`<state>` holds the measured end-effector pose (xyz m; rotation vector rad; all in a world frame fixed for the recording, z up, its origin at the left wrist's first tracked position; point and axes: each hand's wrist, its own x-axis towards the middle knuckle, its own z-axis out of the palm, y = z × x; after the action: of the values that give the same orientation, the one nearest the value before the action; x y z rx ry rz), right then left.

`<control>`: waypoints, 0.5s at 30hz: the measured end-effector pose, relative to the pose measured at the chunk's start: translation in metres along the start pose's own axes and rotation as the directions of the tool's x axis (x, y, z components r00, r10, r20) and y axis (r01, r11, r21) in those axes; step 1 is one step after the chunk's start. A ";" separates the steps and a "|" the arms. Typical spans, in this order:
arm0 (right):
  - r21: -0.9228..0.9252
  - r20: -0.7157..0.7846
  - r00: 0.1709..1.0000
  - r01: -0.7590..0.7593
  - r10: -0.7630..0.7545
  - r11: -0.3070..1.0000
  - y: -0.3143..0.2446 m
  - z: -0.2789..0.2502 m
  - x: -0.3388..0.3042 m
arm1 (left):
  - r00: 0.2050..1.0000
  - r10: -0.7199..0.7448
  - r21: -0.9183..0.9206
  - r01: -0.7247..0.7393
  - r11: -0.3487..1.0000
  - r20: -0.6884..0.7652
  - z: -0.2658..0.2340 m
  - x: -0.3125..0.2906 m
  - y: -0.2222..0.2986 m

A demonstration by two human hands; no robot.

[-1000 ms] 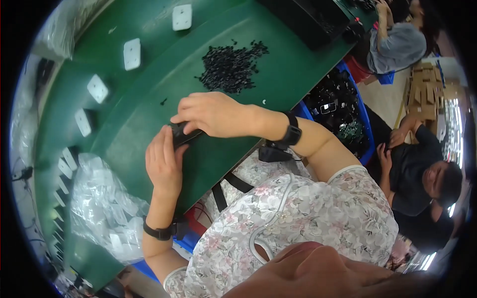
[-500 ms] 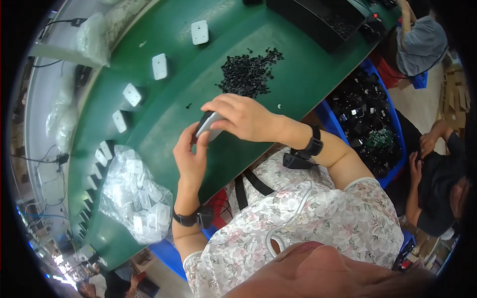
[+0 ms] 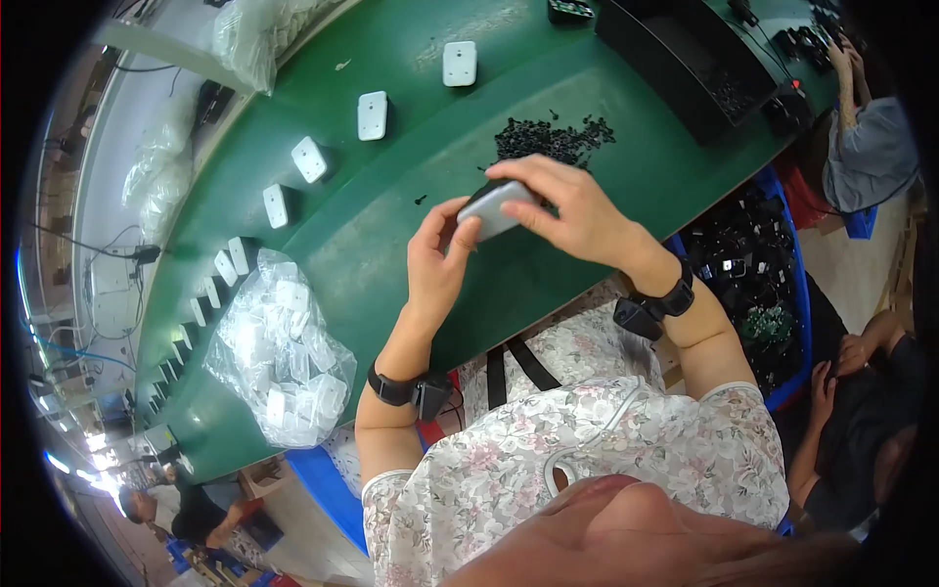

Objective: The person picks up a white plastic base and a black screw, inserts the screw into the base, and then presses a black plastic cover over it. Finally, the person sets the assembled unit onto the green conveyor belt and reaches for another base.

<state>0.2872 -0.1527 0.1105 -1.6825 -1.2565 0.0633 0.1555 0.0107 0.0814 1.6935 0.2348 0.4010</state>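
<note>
Both my hands hold a small rounded casing point(image 3: 497, 211), pale on one face and black behind, tilted above the green table point(image 3: 381, 235). My left hand point(image 3: 437, 259) pinches its left end between thumb and fingers. At the other end, my right hand point(image 3: 577, 210) has its thumb on the pale face and its fingers over the top edge. Just beyond them lies a heap of small black screw-like parts point(image 3: 553, 135), partly hidden by my right hand. One loose black part point(image 3: 421, 200) rests left of the heap.
White-topped casings point(image 3: 372, 115) stand in a curved row along the far left. A clear plastic bag point(image 3: 284, 357) of white pieces lies at left. A black tray point(image 3: 646, 59) sits at far right. Beside the table is a blue bin point(image 3: 794, 279) of black parts; co-workers point(image 3: 866, 157) sit beyond.
The casing has turned so more of its pale face shows. Both hands keep hold of it. The whole view has shifted, with the table's things now farther right.
</note>
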 end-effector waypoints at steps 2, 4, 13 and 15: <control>0.016 -0.076 0.992 -0.098 0.099 0.995 0.009 -0.009 0.014 | 0.995 0.015 -0.070 -0.022 0.997 -0.094 -0.006 0.008 -0.008; 0.326 -0.169 0.929 -0.262 0.329 0.908 0.035 -0.019 0.042 | 0.983 0.023 -0.138 -0.049 0.989 -0.181 -0.013 0.012 -0.015; -0.156 -0.258 0.770 -0.629 0.584 0.761 0.138 -0.061 0.162 | 0.965 -0.042 -0.029 0.036 0.999 -0.258 -0.004 0.018 -0.023; -0.256 -0.239 0.773 -0.633 0.587 0.730 0.147 -0.062 0.171 | 0.965 -0.054 0.005 0.057 0.998 -0.257 -0.002 0.019 -0.023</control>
<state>0.5019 -0.0614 0.1181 -2.2984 -0.5669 0.1376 0.1739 0.0230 0.0616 1.6418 0.4747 0.5786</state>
